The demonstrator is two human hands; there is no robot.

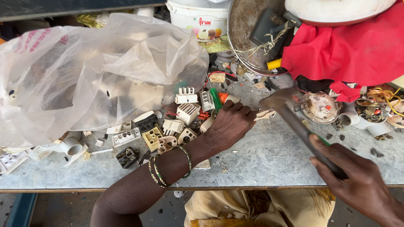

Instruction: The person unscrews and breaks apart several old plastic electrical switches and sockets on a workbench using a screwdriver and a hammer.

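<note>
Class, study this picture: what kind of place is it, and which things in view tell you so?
Probably an informal scrap or salvage workbench. Broken electrical sockets and switch parts litter the grey bench, the right hand grips a hammer over a piece steadied by the left hand, and a plastic bag lies nearby.
</note>
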